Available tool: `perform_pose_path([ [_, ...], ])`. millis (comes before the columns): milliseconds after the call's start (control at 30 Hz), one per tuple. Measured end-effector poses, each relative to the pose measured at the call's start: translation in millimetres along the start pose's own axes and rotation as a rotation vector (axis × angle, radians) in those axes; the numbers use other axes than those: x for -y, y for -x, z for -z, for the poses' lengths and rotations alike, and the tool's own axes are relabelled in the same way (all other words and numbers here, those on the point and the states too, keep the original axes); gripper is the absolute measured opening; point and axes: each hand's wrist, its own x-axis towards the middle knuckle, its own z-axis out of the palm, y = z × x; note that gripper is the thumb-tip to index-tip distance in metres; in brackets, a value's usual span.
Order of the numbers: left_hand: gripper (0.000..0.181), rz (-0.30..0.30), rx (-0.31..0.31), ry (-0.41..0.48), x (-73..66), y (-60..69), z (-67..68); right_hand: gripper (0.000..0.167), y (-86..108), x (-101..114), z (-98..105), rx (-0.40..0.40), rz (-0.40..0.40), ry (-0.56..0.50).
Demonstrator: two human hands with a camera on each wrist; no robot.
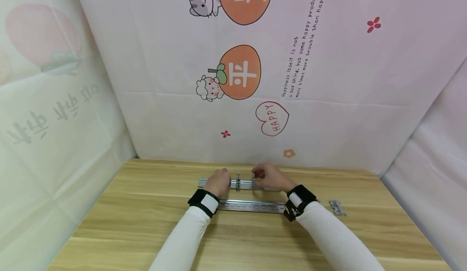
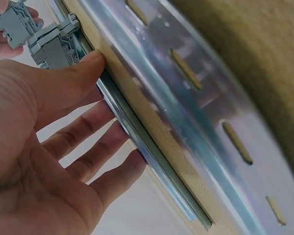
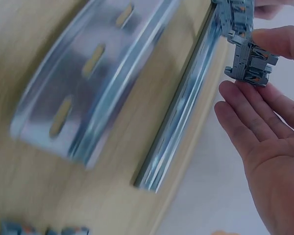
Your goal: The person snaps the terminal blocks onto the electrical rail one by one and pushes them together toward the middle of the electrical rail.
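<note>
Two slotted metal DIN rails lie side by side on the table. My left hand [image 1: 220,182] grips the far rail [image 2: 161,188], thumb on the near side and fingers along the far side. A grey terminal block [image 1: 238,182] sits on that rail, just right of the left hand. My right hand [image 1: 273,177] pinches another grey terminal block [image 3: 252,63] between thumb and fingers. This second block is upright at the far rail, right of the seated one. Whether it touches the rail I cannot tell.
Nearer to me lies the wider slotted rail [image 1: 251,207], under the wrists. Several loose grey pieces [image 1: 337,207] lie on the wooden table [image 1: 146,218] at right. A printed cloth [image 1: 175,133] hangs behind the table's far edge, with cloth at both sides.
</note>
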Motion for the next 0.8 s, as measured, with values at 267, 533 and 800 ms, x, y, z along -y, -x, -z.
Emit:
perform_pose_path([
  [267, 0.006, -0.003, -0.005, -0.005, 1.0, -2.0, -0.4, 0.05, -9.5, 8, -11, 0.016, 0.006, -0.043],
  [533, 0.007, 0.012, 0.01, -0.012, 2.4, -5.0, -3.7, 0.048, -18.1, 8, -21, 0.017, 0.019, -0.023],
  [800, 0.006, -0.004, -0.002, -0.013, 3.2, -5.9, -4.3, 0.047, -23.2, 14, -27, 0.016, 0.014, 0.006],
])
